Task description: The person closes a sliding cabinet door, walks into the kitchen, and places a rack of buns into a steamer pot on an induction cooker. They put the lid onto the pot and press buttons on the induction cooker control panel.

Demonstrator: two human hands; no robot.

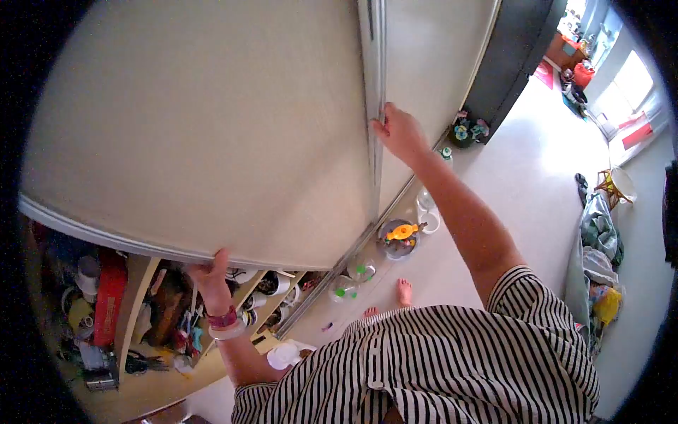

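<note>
A large beige sliding door panel (212,127) with a silvery metal frame covers part of an open cabinet. My left hand (210,277) is closed around the panel's near edge, with a finger on the front face and the rest partly hidden behind the frame. On the opposite metal edge strip (376,162), my right hand (404,138) is closed, fingertips curled onto the frame where it meets a second beige panel (427,63). Behind my left hand, the cabinet's shelves show a red box (109,300), white pots (279,284) and various tools.
Along the door's bottom track (311,300) stand clear plastic bottles (344,288) and a grey basin (397,249) with an orange object in it. Flowers (467,131) stand by a dark cabinet (510,60). Bundled cloth (600,226) and a stool (616,185) line the right wall.
</note>
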